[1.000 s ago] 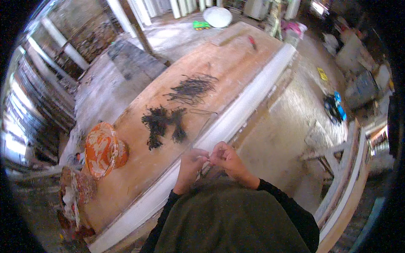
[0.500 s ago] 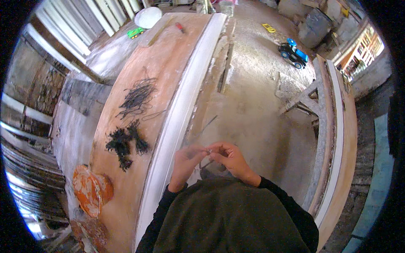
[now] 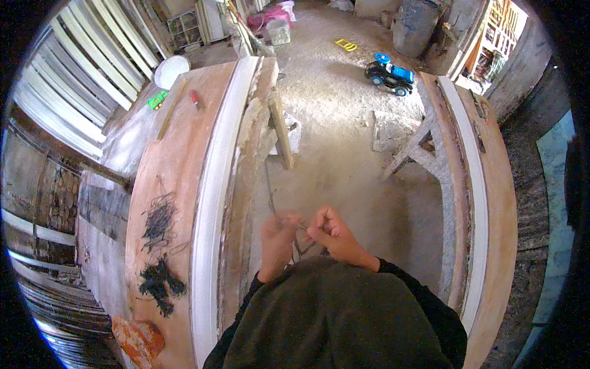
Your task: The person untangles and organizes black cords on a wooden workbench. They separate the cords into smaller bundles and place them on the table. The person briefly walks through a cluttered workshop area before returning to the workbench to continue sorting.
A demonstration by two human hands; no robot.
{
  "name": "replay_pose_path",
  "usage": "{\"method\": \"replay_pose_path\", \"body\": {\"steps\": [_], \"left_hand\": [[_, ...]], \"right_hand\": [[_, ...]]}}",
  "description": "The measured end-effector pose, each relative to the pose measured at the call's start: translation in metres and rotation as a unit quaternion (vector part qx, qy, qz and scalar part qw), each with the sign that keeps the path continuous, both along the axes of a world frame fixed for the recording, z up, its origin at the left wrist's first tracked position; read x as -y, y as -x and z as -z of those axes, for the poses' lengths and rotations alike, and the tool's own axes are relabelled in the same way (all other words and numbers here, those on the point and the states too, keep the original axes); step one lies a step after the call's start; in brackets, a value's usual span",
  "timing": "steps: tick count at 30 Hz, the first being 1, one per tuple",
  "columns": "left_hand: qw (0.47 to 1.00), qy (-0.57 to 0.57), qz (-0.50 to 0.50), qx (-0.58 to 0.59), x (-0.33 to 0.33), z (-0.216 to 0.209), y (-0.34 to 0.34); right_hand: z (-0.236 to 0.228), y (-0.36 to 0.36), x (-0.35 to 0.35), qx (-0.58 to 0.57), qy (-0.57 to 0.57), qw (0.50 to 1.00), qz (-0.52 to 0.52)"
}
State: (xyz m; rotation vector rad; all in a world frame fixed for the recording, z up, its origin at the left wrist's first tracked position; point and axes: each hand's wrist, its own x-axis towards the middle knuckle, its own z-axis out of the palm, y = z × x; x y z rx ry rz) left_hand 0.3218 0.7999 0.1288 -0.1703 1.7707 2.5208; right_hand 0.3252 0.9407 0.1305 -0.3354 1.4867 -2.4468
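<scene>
My left hand (image 3: 278, 241) is closed in a pinch on a thin dark wire (image 3: 270, 187), its fingers smeared by motion. One end of this wire sticks up past the fingers; a bent part hangs between my hands in front of my body. Close beside it, my right hand (image 3: 335, 238) is closed too, thumb and fingertips pinching the same strand. On the wooden bench to my left lies a loose tangle of thin dark wire (image 3: 160, 222). Nearer to me on that bench is a clump of bunched black strands (image 3: 161, 284).
An orange, plaster-smeared bowl-like object (image 3: 139, 341) sits near the left bench's close end. A long white moulding (image 3: 216, 178) runs along that bench; a red-handled tool (image 3: 194, 98) lies farther off. Another bench (image 3: 495, 203) stands right. A blue-and-black toy vehicle (image 3: 390, 75) is on the floor.
My view has shifted, so the benches appear lower and farther left. My fingertips, together before, are now slightly apart. The wire's free end has swung from slanting right to nearly upright.
</scene>
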Motion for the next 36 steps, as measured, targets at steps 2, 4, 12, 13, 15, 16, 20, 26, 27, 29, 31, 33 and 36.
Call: {"method": "replay_pose_path", "body": {"steps": [2,4,12,13,15,16,20,26,27,29,31,33,36], "left_hand": [[0.996,-0.071,0.053,0.027,-0.019,0.006,0.021],[0.987,-0.117,0.090,0.058,-0.034,0.006,0.034],[0.979,-0.040,0.192,0.060,-0.067,-0.001,0.075],[0.976,-0.051,0.199,0.066,-0.070,-0.003,0.078],[0.971,-0.076,0.213,0.077,-0.074,-0.009,0.085],[0.967,-0.084,0.225,0.081,-0.075,-0.010,0.088],[0.963,-0.121,0.221,0.098,-0.083,-0.020,0.092],[0.951,-0.192,0.196,0.144,-0.071,-0.028,0.097],[0.945,-0.209,0.199,0.151,-0.069,-0.031,0.098],[0.940,-0.218,0.214,0.153,-0.066,-0.038,0.103],[0.951,-0.189,0.215,0.118,-0.063,-0.040,0.109],[0.971,-0.121,0.200,0.048,-0.057,-0.034,0.117],[0.982,0.074,0.172,0.013,-0.049,-0.026,0.129]], "right_hand": [[-0.004,0.018,-0.023,0.015,0.008,1.000,0.002],[-0.014,0.030,-0.043,0.045,-0.014,0.999,-0.005],[-0.013,0.061,-0.075,0.000,-0.049,0.997,0.054],[-0.012,0.064,-0.076,-0.005,-0.049,0.997,0.065],[-0.011,0.068,-0.080,-0.016,-0.087,0.993,0.074],[-0.010,0.070,-0.082,-0.021,-0.107,0.991,0.078],[-0.010,0.074,-0.080,-0.090,-0.138,0.979,0.119],[-0.017,0.082,-0.065,-0.131,-0.121,0.976,0.122],[-0.021,0.082,-0.063,-0.107,-0.088,0.983,0.116],[-0.022,0.084,-0.061,-0.062,-0.072,0.991,0.099],[-0.019,0.087,-0.064,-0.023,-0.106,0.991,0.077],[-0.027,0.093,-0.062,-0.019,-0.130,0.989,0.065],[-0.030,0.102,-0.062,-0.040,-0.204,0.974,0.086]]}}
